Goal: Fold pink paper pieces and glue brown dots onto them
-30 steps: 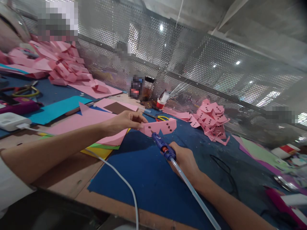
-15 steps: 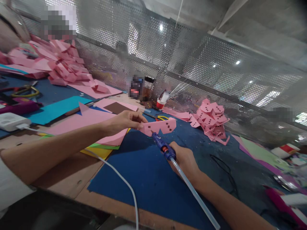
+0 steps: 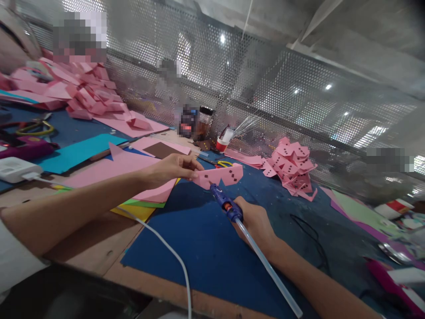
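My left hand [image 3: 172, 169] pinches one end of a pink paper cut-out [image 3: 221, 175] with small dark squares, holding it just above a dark blue sheet [image 3: 199, 239]. My right hand [image 3: 254, 221] is wrapped round a blue glue gun [image 3: 226, 204] with a clear glue stick [image 3: 265, 266] sticking out of its back. The gun's nozzle touches the lower edge of the pink cut-out.
A heap of similar pink cut-outs [image 3: 292, 170] lies at the back right by the perforated metal screen [image 3: 265, 88]. More pink paper [image 3: 86, 95] is piled at the far left. Pink, green and yellow sheets [image 3: 139, 195], a teal sheet [image 3: 76, 153], scissors [image 3: 222, 164] and a white cable [image 3: 166, 248] lie around.
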A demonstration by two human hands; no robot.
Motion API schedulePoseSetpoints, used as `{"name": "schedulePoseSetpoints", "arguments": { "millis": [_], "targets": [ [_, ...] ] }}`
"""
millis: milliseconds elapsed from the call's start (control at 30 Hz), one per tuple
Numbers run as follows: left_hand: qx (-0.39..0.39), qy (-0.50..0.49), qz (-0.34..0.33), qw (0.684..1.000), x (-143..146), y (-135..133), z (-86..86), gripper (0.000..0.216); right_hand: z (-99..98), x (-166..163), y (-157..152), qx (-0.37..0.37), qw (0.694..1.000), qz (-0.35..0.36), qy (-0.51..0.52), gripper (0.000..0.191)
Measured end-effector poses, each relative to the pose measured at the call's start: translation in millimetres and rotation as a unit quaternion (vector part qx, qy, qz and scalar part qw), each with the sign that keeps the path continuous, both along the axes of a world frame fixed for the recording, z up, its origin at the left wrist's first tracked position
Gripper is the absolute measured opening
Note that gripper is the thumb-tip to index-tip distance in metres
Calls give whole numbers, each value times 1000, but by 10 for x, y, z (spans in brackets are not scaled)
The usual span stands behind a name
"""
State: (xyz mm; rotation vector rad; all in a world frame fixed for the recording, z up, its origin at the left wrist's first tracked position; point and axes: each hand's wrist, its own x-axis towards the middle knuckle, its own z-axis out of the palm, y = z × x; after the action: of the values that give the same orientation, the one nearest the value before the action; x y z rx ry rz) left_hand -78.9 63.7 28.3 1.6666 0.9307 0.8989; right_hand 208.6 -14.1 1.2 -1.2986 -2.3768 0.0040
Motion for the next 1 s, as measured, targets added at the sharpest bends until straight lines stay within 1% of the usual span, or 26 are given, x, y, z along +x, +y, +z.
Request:
{"name": "schedulePoseSetpoints", "arguments": {
  "millis": [267,400,533,633,733,867,1000],
  "targets": [
    [2,-11,-7,1000,3,10,-3,23,-14,17,0,-10,999,0,35,8],
    [0,-19,-21,1000,-19,12,-19,23,21,-21,-24,-29,995,-20,97,16],
    [5,-23,-31,999,-29,17,-25,25,146,-94,-85,-86,983,-22,163,26],
    [-11,-23,-8,1000,-18,16,-11,26,209,-127,-121,-110,972,-27,204,30],
    [-35,-35,21,999,-17,32,-2,28,220,-121,-126,-118,966,-31,229,32],
    [-64,-95,64,991,-50,86,-8,31,197,-73,-104,-141,963,-32,229,35],
    [-65,-142,92,983,-105,146,-6,29,142,-20,-55,-160,952,-52,256,37]
  ]
}}
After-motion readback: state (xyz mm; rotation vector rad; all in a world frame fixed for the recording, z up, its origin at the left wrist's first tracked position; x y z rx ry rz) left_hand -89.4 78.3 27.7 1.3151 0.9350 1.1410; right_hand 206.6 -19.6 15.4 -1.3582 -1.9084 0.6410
